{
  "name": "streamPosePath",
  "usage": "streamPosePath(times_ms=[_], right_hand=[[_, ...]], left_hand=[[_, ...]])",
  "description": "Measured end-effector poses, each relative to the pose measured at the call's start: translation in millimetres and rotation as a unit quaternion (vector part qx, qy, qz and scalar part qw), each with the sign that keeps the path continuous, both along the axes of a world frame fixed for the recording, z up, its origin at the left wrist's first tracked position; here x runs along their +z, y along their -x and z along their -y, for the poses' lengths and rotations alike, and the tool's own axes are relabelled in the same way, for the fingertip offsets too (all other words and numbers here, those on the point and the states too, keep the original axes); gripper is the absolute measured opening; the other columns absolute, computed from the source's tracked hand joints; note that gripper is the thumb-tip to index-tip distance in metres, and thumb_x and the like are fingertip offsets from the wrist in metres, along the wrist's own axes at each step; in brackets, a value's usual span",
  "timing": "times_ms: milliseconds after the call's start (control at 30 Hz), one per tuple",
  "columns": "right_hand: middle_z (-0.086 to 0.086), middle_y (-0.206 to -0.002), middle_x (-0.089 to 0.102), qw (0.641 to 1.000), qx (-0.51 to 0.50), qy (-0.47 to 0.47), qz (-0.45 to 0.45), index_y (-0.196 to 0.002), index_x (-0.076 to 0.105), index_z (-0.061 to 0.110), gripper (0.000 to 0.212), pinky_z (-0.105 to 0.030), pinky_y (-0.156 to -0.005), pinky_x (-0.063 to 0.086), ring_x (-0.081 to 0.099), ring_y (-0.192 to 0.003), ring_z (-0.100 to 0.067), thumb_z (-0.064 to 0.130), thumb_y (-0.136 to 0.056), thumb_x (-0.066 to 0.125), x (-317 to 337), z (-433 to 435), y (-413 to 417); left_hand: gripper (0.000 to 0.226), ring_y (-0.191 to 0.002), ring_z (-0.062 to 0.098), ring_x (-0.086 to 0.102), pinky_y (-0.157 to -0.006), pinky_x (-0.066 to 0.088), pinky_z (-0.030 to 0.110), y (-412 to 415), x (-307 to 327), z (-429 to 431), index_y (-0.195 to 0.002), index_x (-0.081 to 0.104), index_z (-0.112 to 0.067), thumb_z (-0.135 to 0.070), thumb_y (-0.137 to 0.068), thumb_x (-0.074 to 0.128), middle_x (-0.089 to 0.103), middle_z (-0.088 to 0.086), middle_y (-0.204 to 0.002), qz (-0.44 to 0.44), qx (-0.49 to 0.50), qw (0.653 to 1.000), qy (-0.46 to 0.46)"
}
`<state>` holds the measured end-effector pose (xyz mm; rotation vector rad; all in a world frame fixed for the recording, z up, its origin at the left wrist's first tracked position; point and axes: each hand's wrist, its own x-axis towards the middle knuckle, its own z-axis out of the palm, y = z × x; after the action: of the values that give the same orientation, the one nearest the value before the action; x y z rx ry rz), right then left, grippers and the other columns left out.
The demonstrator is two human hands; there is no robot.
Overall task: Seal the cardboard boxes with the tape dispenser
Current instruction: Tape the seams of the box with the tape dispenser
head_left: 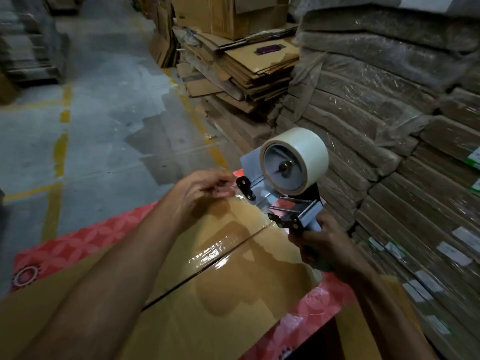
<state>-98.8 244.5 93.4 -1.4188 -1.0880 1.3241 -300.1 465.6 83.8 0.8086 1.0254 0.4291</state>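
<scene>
Right hand [330,245] grips handle of grey metal tape dispenser [285,183]; at its 9 o'clock, left hand [202,193] pinches clear tape end [235,197] over brown cardboard box [233,294].

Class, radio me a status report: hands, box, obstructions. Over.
Right hand grips tape dispenser handle. Left hand pinches tape end at cardboard box far edge. Seam part taped, nothing blocking.

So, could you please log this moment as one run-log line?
right hand grips grey metal tape dispenser | left hand pinches clear tape end | over brown cardboard box
</scene>
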Motion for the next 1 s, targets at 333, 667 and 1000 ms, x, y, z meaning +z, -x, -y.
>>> streamPosePath(times_ms=[333,667,1000], right_hand=[[-0.01,-0.066,0.055,0.994,-0.08,0.062,0.051,-0.087,0.059,0.008,0.01,-0.025,-0.041,0.037,0.048,-0.046,-0.014,0.001,-0.087,0.065,-14.0,-15.3,21.6],[-0.02,-0.077,0.046,0.989,-0.108,0.103,-0.004,-0.08,0.059,0.0,0.011,-0.025,-0.041,0.026,0.037,-0.045,-0.02,-0.009,-0.086,0.057,-23.6,-30.9,33.1],[-0.012,-0.062,0.054,0.985,-0.099,0.118,0.078,-0.089,0.064,-0.008,0.013,-0.028,-0.043,0.033,0.045,-0.044,-0.02,0.003,-0.084,0.063,-30.8,-38.5,25.7]], left_hand=[[0.019,-0.044,0.01,0.04,-0.048,0.032,0.024,-7.4,6.3,-44.9,-0.072,0.058,-0.005,-0.004,-0.09,0.067,0.047,0.001,-0.051,-0.148,-0.083,0.968,-0.184],[0.015,-0.047,0.019,0.042,-0.047,0.03,0.02,-18.8,-37.6,-39.1,-0.07,0.062,-0.007,0.005,-0.08,0.064,0.052,0.014,-0.065,-0.276,-0.086,0.931,-0.223],[0.017,-0.078,0.032,0.065,-0.066,0.051,0.035,-30.9,-42.8,-16.8,-0.071,0.064,-0.013,-0.005,-0.086,0.064,0.067,0.013,-0.079,-0.424,-0.056,0.79,-0.441]])
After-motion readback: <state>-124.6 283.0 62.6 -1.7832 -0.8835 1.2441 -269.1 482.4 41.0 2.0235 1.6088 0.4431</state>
